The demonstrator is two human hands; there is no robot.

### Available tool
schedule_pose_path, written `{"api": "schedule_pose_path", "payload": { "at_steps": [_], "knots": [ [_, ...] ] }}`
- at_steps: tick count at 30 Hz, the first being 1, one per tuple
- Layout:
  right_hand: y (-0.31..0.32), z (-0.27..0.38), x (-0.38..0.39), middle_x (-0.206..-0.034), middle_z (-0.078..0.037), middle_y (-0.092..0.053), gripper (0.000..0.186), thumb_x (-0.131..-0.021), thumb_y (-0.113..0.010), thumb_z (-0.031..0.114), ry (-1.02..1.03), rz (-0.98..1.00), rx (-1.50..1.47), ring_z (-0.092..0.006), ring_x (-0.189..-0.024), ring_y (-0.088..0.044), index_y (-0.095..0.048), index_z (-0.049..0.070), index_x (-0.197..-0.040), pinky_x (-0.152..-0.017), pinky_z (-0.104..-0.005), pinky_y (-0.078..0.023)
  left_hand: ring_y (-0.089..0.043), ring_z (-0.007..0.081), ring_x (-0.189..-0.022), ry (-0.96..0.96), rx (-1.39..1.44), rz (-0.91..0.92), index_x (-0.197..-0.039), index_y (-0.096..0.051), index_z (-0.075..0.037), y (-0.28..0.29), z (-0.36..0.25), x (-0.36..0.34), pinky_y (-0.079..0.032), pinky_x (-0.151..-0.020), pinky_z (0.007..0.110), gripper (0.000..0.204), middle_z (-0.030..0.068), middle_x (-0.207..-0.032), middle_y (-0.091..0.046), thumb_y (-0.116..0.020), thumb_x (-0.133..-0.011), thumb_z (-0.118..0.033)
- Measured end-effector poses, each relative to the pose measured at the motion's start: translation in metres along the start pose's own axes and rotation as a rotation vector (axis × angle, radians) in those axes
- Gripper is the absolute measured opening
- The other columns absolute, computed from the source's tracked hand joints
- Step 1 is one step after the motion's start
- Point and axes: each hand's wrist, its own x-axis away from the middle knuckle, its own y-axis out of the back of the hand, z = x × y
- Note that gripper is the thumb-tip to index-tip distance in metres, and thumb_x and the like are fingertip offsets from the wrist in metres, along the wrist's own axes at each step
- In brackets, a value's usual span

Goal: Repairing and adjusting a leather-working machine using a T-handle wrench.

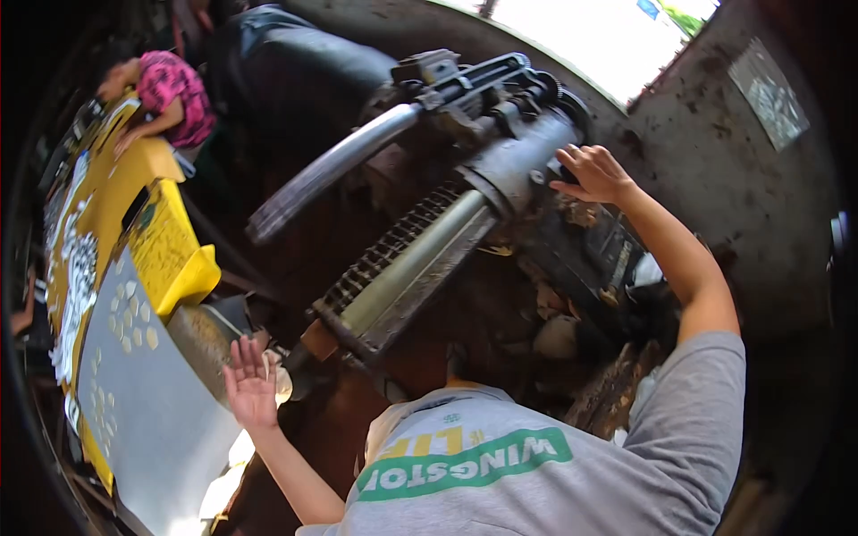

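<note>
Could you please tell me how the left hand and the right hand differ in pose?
The left hand is open, palm in view, while the right hand has its fingers bent. The left hand is beside the grey surface; the right hand is at the metal cylinder. Both are bare.

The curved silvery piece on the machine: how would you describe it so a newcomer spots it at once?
Find the metal machine at upper centre, where the person's right hand is by its grey cylinder. From its far side, a long silvery piece slopes toward the picture's left. Its smooth curve and shine set it apart from the straight, pale bar nearer the wearer.
</note>
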Motion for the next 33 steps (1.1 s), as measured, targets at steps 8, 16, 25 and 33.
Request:
{"api": "schedule_pose_path", "payload": {
  "at_steps": [8, 16, 25, 33],
  "knots": [
    [0.016, 0.022, 0.006, -0.074, -0.021, -0.067, 0.039, -0.092, -0.047, 0.039, -0.820, 0.201, -0.165, -0.0348, -0.073, -0.068, -0.059, 0.002, -0.097, -0.065, -0.0449, -0.054, -0.033, 0.0274, -0.138, 0.051, -0.046, -0.487, -0.136, -0.046, -0.006, -0.006, 0.049, -0.031, -0.028, -0.111, 0.050, 0.045, 0.0076, -0.145, -0.043, -0.038, -0.102, -0.034],
    [0.033, 0.043, -0.013, -0.113, -0.021, -0.064, 0.083, -0.083, -0.038, 0.076, -1.202, 0.296, -0.380, -0.0316, -0.102, -0.065, -0.066, 0.002, -0.108, -0.085, -0.0398, -0.051, -0.050, 0.0267, -0.120, 0.416, 0.046, -0.496, -0.125, -0.057, -0.007, 0.078, 0.061, -0.072, -0.034, -0.104, 0.051, 0.042, 0.0040, -0.130, -0.057, -0.046, -0.097, -0.037],
    [-0.010, 0.026, 0.032, -0.075, -0.017, -0.064, 0.047, -0.092, -0.046, 0.051, -0.601, -0.134, -0.217, -0.0331, -0.065, -0.065, -0.056, 0.007, -0.105, -0.059, -0.0436, -0.052, -0.054, 0.0336, -0.117, 0.310, -0.071, -0.611, -0.121, -0.057, -0.005, 0.065, 0.086, -0.077, -0.037, -0.102, 0.052, 0.035, 0.0145, -0.126, -0.059, -0.046, -0.094, -0.024],
    [0.001, 0.050, 0.005, -0.084, -0.022, -0.068, 0.059, -0.085, -0.051, 0.058, -1.323, -0.118, -0.471, -0.0348, -0.080, -0.068, -0.059, 0.002, -0.102, -0.075, -0.0421, -0.053, -0.050, 0.0340, -0.124, 0.559, -0.195, -0.768, -0.121, -0.053, -0.008, 0.039, 0.176, -0.044, -0.037, -0.102, 0.052, 0.032, 0.0238, -0.131, -0.051, -0.047, -0.097, -0.028]
  ]
}}
